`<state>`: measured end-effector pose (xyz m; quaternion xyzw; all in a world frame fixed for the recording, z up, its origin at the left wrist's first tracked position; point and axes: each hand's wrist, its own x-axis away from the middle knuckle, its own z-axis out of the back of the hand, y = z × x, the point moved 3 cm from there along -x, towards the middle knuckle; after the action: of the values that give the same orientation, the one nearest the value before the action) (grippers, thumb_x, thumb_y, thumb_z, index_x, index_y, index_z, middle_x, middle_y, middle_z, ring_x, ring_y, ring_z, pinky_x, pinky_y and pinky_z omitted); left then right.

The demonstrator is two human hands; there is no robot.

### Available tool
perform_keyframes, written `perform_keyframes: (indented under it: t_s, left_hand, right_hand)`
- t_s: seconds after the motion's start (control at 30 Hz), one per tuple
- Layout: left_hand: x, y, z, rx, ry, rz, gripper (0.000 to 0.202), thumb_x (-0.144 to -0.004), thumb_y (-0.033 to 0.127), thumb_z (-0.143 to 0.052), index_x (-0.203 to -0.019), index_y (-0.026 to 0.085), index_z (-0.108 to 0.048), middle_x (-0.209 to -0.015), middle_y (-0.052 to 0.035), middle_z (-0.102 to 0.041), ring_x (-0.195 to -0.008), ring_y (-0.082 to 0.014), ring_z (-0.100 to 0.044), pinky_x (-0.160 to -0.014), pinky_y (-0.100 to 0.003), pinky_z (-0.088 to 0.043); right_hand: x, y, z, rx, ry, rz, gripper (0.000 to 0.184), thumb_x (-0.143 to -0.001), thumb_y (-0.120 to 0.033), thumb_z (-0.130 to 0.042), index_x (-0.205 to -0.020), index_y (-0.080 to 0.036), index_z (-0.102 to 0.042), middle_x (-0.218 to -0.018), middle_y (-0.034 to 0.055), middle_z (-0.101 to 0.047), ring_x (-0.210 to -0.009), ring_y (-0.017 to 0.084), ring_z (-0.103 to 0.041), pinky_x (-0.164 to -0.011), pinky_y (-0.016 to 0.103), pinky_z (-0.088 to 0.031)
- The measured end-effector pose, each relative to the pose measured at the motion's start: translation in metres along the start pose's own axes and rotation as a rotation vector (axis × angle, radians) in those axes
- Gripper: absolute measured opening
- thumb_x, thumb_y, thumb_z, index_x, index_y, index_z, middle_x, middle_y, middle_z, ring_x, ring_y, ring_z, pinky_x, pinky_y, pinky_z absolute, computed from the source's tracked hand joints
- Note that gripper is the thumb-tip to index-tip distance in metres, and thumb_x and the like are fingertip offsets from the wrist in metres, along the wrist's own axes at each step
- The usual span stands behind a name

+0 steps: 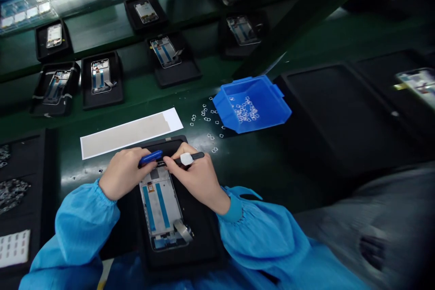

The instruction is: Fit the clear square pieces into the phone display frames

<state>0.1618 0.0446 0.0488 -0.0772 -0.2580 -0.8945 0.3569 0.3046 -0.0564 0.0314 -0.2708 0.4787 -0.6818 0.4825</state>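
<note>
A phone frame [162,208] with two blue strips and a loose flex cable [183,231] lies in a black tray [204,240] in front of me. At its top end, my left hand [125,170] is closed around a blue pen-like tool [151,157]. My right hand [197,176] grips dark tweezers [198,156] with a white wrap on them, pointing toward the same top end. Both hands meet close together there, and the fingers hide the tool tips. Whether a small part sits between the tips I cannot tell.
A blue bin [254,99] holds many small ring-like pieces, with several scattered beside it. Behind the tray lies a white-edged beige sheet [129,133]. More phone frames in black trays [102,79] stand at the back. A dark tray with small parts [15,192] is at left.
</note>
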Motion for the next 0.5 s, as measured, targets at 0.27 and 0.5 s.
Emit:
perform_keyframes:
  t_s: [0.27,0.5]
  left_hand:
    - [-0.004,0.012,0.000,-0.217,-0.069,0.033,0.014,-0.094,0.032,-0.053,-0.095,0.022,-0.063,-0.092,-0.0021,-0.069,-0.085,-0.0231,-0.066,-0.064,-0.031,-0.041]
    - [-0.008,0.013,0.004,-0.230,-0.110,0.031,0.015,-0.093,0.032,-0.055,-0.100,0.022,-0.065,-0.099,-0.0035,-0.070,-0.091,-0.0244,-0.067,-0.071,-0.032,-0.046]
  right_hand:
    - [0.002,-0.002,0.002,0.029,-0.018,0.061,0.022,-0.087,-0.028,-0.060,-0.068,-0.022,-0.050,-0.057,-0.0051,-0.051,-0.047,0.011,-0.048,-0.048,0.024,-0.033]
    - [0.005,0.000,0.003,-0.003,-0.035,0.061,0.022,-0.088,-0.028,-0.061,-0.070,-0.021,-0.051,-0.056,-0.0052,-0.053,-0.048,0.011,-0.050,-0.049,0.023,-0.035]
